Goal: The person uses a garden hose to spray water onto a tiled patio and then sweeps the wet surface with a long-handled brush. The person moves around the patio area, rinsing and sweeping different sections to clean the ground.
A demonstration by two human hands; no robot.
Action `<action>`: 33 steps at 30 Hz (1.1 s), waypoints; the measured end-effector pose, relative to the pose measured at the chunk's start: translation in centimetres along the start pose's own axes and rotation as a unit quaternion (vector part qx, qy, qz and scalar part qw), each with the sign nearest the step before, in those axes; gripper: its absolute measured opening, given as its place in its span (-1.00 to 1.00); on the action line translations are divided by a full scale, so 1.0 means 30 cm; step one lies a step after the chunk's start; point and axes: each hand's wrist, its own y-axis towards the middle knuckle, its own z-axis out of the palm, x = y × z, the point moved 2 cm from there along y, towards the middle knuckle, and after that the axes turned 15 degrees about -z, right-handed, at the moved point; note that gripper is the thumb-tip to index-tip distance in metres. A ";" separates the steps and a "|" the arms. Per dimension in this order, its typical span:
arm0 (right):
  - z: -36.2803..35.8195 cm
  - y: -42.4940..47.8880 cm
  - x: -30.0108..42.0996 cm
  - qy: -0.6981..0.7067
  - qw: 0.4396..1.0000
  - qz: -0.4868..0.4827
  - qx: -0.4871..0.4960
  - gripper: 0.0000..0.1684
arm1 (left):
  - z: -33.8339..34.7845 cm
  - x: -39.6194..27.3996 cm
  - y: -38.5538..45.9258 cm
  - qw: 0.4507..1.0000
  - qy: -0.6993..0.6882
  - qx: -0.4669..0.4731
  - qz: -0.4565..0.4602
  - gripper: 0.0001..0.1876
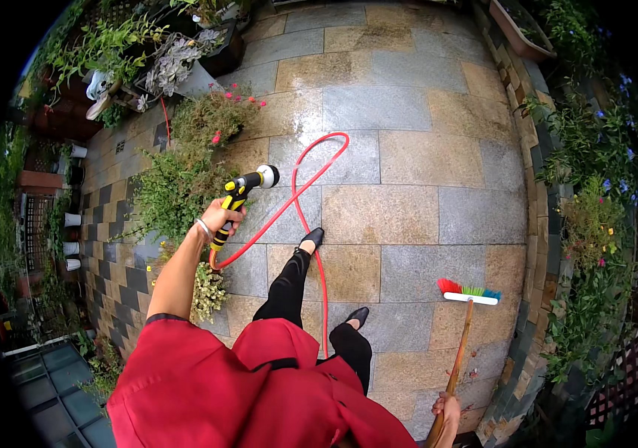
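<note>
My left hand (223, 217) grips the handle of a black and yellow hose spray gun (245, 183). Water jets from its white-collared nozzle toward the right, over the paving. From the gun's base a red garden hose (274, 218) runs forward, loops over itself on the stones and passes back between my feet. At the lower right, my right hand (446, 407) is closed around the wooden handle of a broom (460, 347). The broom's white head, with red, green and blue bristles, is at the paving beyond that hand; whether the bristles press on the stone, I cannot tell.
Grey and tan stone paving (380, 213) stretches ahead, wet in places. Flowering bushes (184, 179) and potted succulents (170, 64) line the left. A low stone border (537, 224) with blue-flowered plants runs along the right, a long planter (520, 31) at its far end.
</note>
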 end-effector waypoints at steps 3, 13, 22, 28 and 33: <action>0.198 -0.128 0.123 -0.033 0.995 -0.069 -0.059 -0.88 | -0.083 -0.077 0.113 0.999 -0.001 0.038 -0.013 -0.85; 1.470 0.119 0.736 0.203 0.913 -0.068 0.346 -0.88 | -0.312 -0.232 0.248 0.997 -0.028 0.063 -0.029 -0.87; 2.214 0.561 0.860 0.184 0.882 0.041 0.433 -0.90 | -0.495 -0.349 0.308 0.997 -0.046 0.054 -0.037 -0.86; 1.411 0.242 0.577 0.239 0.929 0.088 0.269 -0.87 | -0.598 -0.388 0.362 0.989 -0.107 0.079 -0.070 -0.87; 0.912 0.073 0.552 0.126 0.991 0.051 0.020 -0.82 | -0.556 -0.528 0.416 0.984 -0.094 0.147 -0.042 -0.87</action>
